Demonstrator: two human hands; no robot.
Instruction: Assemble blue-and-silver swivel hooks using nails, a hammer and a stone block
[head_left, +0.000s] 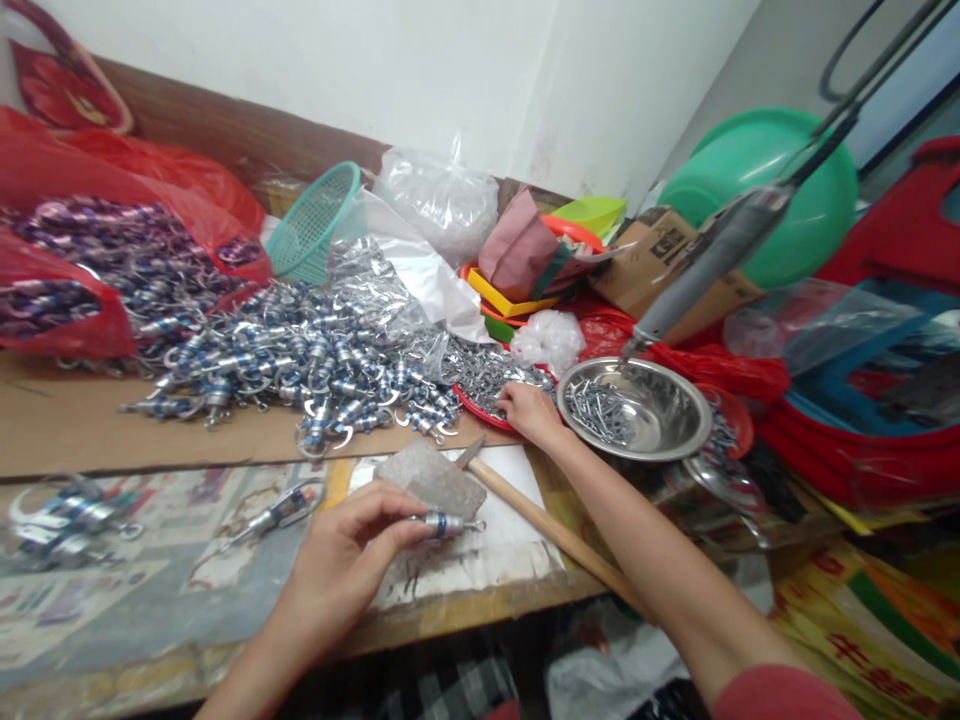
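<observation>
Hundreds of blue-banded silver metal swivel clips (300, 365) lie heaped on the flat brown cardboard sheet (67, 420) at the back of the bench. Right of the heap, a round stainless steel bowl (660, 425) holds small metal pins (596, 408), just beside a red plastic tray (480, 410) of loose silver parts. A wooden-handled hammer (555, 530) rests against a rough grey stone block (431, 478). Smallest, one blue-banded silver swivel piece (448, 524) sits pinched between thumb and fingertips of the left hand (341, 565), just in front of the block. The right hand (529, 410), fingers curled down, touches the parts in the tray.
</observation>
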